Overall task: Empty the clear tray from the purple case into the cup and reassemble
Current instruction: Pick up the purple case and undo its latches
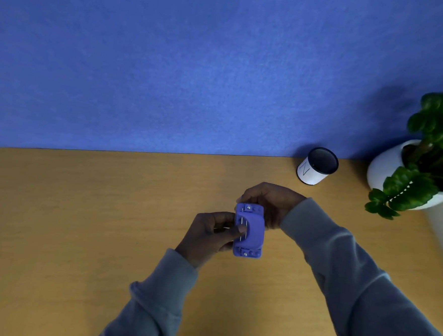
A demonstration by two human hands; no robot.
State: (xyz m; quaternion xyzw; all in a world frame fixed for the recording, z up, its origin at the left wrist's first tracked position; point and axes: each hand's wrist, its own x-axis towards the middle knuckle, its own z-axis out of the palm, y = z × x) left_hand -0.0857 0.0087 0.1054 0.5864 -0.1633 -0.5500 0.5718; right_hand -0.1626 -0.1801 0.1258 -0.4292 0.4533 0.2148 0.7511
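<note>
A small purple case [252,230] with silver screws at its top and bottom ends is held above the wooden table [80,223], between both hands. My left hand [210,235] grips its left side, thumb pressed on the front next to a thin clear edge. My right hand [270,205] wraps around the case's far right side from behind. The clear tray is not distinctly visible. The cup [316,166], white with a dark inside and a marked label, stands at the back right by the wall.
A white pot with a green leafy plant [425,166] stands at the right edge of the table, just right of the cup. A blue wall [196,61] rises behind the table's far edge.
</note>
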